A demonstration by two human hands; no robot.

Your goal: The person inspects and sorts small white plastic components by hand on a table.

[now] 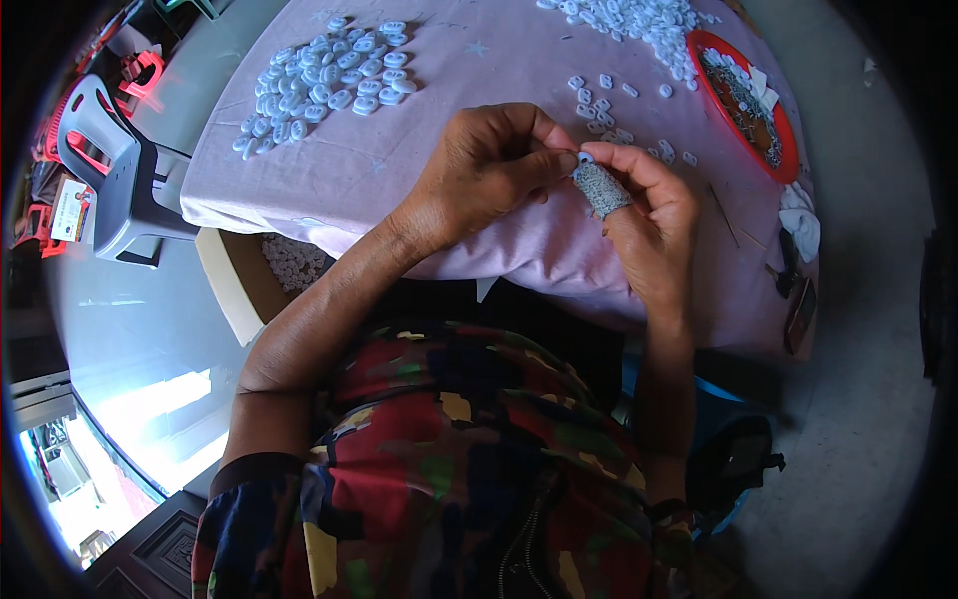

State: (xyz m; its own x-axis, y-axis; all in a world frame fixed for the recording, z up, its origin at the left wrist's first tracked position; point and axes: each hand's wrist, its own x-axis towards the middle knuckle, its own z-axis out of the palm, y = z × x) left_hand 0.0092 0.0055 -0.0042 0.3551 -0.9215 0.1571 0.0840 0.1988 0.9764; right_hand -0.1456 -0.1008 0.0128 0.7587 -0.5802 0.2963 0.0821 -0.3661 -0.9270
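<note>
My left hand (484,170) is closed in a pinch over the near part of the table, its thumb and forefinger at a small pale blue-white plastic piece (585,158). The fingers of my right hand (654,220) close on the same piece from the other side. A grey knitted finger cover (601,190) wraps my right thumb. Fingertips hide much of the piece, and anything finer between them is too small to make out. Beyond my left hand lies a heap of pale oval plastic pieces (329,75). Several similar loose pieces (602,113) are scattered past my right hand.
A pink cloth covers the table (429,75). At the right edge stands a red basin (790,150) holding small grey parts, near a larger pale heap (649,30). A white cloth (798,222) and phone (799,315) lie there. Left are a cardboard box (228,280) and grey chair (120,170).
</note>
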